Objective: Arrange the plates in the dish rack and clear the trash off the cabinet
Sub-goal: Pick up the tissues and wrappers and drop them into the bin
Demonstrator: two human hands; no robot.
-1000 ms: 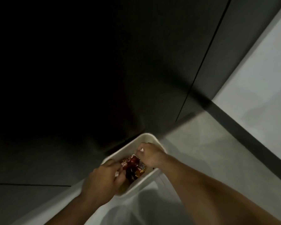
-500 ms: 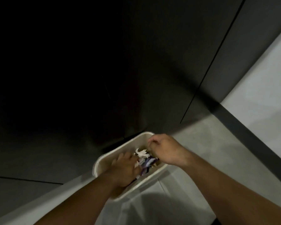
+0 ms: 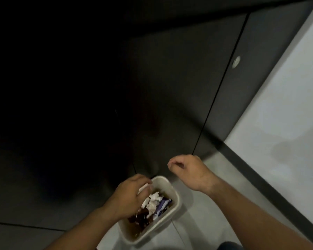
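Observation:
A cream rectangular waste bin (image 3: 176, 193) stands on the floor below me. It holds crumpled white tissue (image 3: 153, 202), a purple wrapper (image 3: 163, 205) and red-brown wrappers (image 3: 140, 217). My left hand (image 3: 128, 197) is over the bin's near-left side, fingers curled, with a white paper scrap (image 3: 142, 188) pinched at its fingertips. Above and to the right of the bin, clear of its rim, my right hand (image 3: 188, 170) hangs loosely curled with nothing in it. No plates, dish rack or cabinet top are in view.
Dark cabinet doors (image 3: 170, 87) rise behind the bin, one with a small round knob (image 3: 236, 61). A pale wall (image 3: 282, 109) with a dark baseboard (image 3: 260, 179) runs along the right. Grey floor (image 3: 206, 204) surrounds the bin. The left side is in deep shadow.
My right hand has lifted up and to the right out of the bin, empty. The wrappers and tissue now lie in the bin. My left hand has stayed over it.

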